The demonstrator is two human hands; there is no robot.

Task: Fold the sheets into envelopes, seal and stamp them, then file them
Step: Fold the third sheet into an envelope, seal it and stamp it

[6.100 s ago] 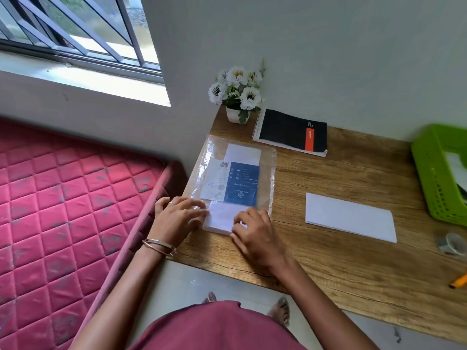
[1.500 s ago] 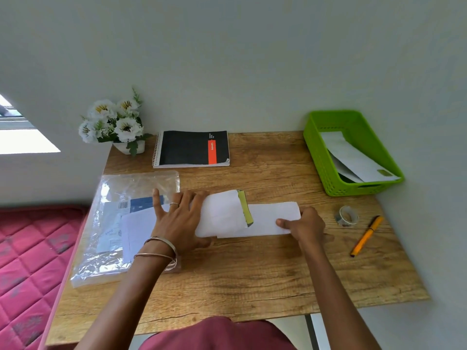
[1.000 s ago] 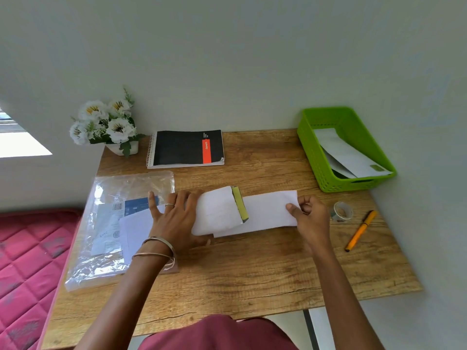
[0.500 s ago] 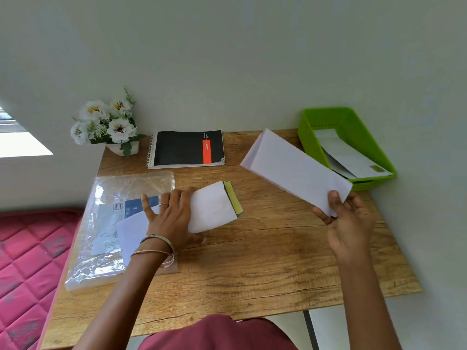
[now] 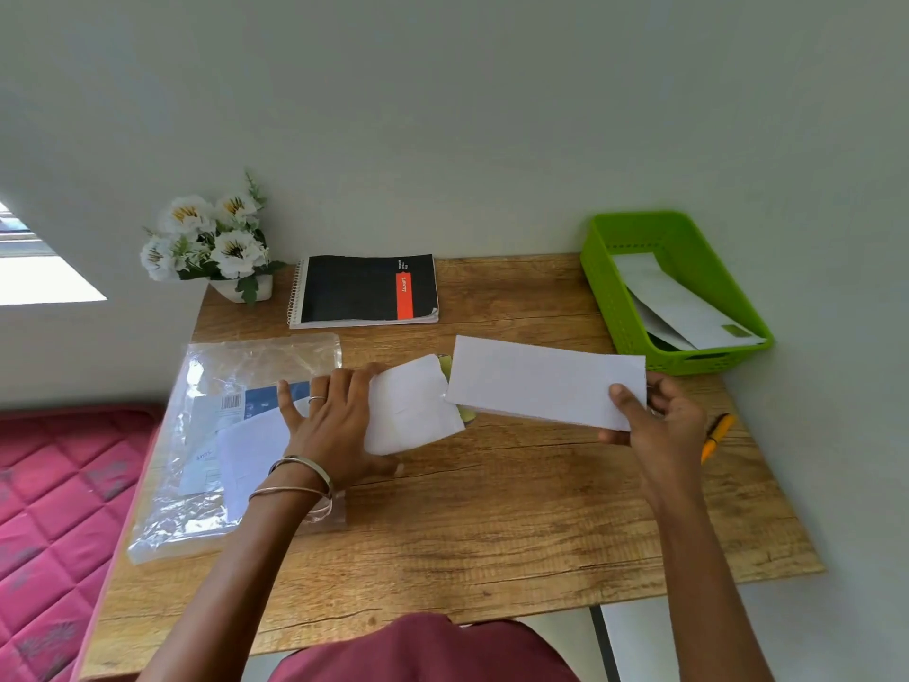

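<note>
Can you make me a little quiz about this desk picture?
1. True or false: the right hand holds a white envelope.
2. What colour is the basket? A red, B green, C blue.
3. Fill in: the left hand presses on a white ____.

Key: 1 true; 2 B; 3 sheet.

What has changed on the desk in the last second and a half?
The right hand pinched the long white envelope, lifted it off the desk, and now holds it lower, near the folded sheet. The left hand still presses that sheet. Green basket and notebook are unchanged.
</note>
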